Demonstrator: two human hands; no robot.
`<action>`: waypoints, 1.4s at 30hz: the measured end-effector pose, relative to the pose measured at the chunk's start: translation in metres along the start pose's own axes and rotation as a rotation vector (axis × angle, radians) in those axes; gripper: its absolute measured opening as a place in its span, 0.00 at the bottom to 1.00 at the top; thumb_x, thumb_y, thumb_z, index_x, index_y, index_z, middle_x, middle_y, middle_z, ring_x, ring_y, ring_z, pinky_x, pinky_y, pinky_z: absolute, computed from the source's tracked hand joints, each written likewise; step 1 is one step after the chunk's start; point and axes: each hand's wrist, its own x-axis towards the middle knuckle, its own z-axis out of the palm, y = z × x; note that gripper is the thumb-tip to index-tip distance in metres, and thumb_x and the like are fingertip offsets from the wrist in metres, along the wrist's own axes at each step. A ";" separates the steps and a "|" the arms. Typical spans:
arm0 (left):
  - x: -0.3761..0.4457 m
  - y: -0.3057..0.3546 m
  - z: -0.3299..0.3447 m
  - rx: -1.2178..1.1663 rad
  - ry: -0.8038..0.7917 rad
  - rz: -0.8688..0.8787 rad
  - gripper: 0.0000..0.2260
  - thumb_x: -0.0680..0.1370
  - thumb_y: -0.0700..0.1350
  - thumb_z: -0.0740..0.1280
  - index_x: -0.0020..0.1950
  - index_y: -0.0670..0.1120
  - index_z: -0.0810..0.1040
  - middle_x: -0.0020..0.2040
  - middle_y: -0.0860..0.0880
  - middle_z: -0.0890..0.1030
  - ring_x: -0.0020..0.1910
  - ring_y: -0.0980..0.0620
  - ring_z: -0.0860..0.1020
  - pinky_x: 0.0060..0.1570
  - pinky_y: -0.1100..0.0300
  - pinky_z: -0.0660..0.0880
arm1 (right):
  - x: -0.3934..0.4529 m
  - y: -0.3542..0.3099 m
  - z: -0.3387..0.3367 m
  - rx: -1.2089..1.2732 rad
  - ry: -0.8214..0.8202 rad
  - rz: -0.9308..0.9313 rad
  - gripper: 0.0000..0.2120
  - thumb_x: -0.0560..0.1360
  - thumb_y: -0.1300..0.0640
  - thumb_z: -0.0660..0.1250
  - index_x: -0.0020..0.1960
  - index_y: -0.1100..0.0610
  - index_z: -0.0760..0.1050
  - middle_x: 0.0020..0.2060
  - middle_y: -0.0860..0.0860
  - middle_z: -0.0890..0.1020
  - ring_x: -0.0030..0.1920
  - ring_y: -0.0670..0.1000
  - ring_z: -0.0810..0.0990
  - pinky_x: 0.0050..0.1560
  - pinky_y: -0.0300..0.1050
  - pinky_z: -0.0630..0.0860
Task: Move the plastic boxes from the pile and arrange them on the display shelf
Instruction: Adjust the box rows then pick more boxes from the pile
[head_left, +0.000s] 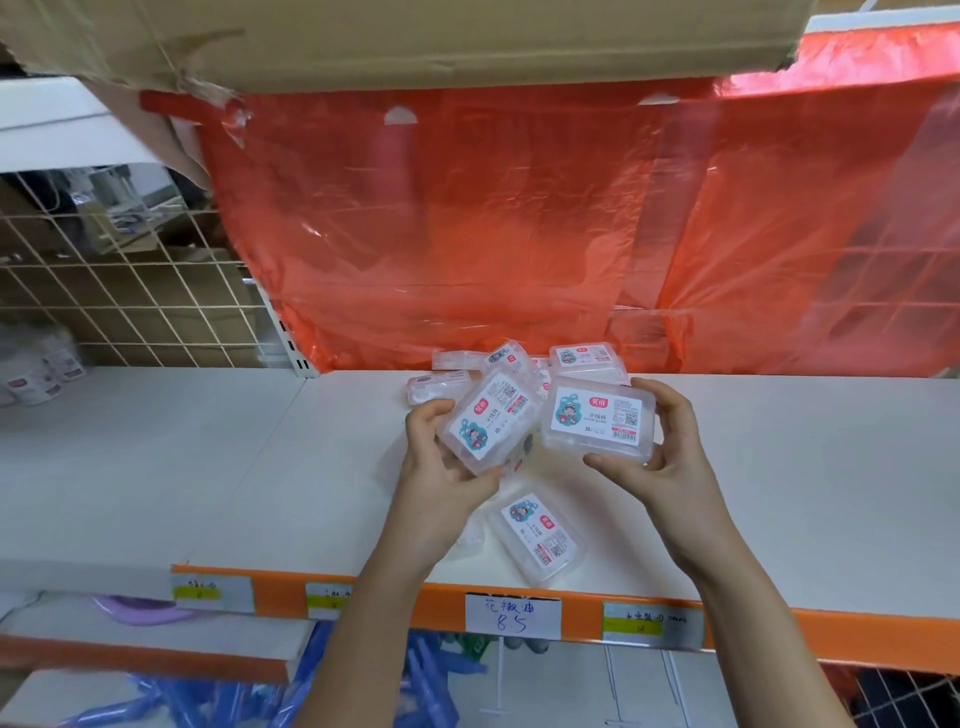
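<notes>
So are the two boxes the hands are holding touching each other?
Cannot tell. In the head view the left-hand box and the right-hand box meet edge to edge near their inner corners, with no clear gap or contact.

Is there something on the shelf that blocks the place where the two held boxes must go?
Nothing visible blocks it. Left hand and right hand each hold a box; bare shelf lies on both sides of the pile.

Shop, display shelf (779, 467) – price labels (512, 616) (handwritten)
</notes>
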 end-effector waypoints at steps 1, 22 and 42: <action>-0.001 0.001 -0.009 0.041 -0.013 -0.007 0.28 0.72 0.36 0.72 0.59 0.61 0.63 0.55 0.60 0.75 0.49 0.63 0.79 0.45 0.66 0.78 | 0.001 -0.001 0.002 0.005 -0.015 -0.001 0.33 0.67 0.71 0.73 0.61 0.43 0.66 0.52 0.36 0.80 0.51 0.44 0.81 0.49 0.36 0.78; -0.112 0.018 -0.319 0.269 0.168 -0.071 0.30 0.72 0.34 0.72 0.65 0.60 0.69 0.57 0.52 0.79 0.47 0.57 0.82 0.45 0.65 0.77 | -0.014 -0.046 0.273 0.014 -0.586 0.015 0.28 0.67 0.67 0.74 0.60 0.50 0.67 0.52 0.45 0.82 0.56 0.48 0.79 0.55 0.49 0.79; -0.159 -0.028 -0.659 0.431 0.502 -0.029 0.31 0.69 0.31 0.74 0.61 0.60 0.70 0.53 0.52 0.78 0.42 0.59 0.80 0.38 0.66 0.77 | -0.012 -0.071 0.644 -0.072 -0.848 -0.152 0.26 0.67 0.64 0.75 0.57 0.48 0.68 0.51 0.41 0.76 0.48 0.38 0.76 0.45 0.30 0.73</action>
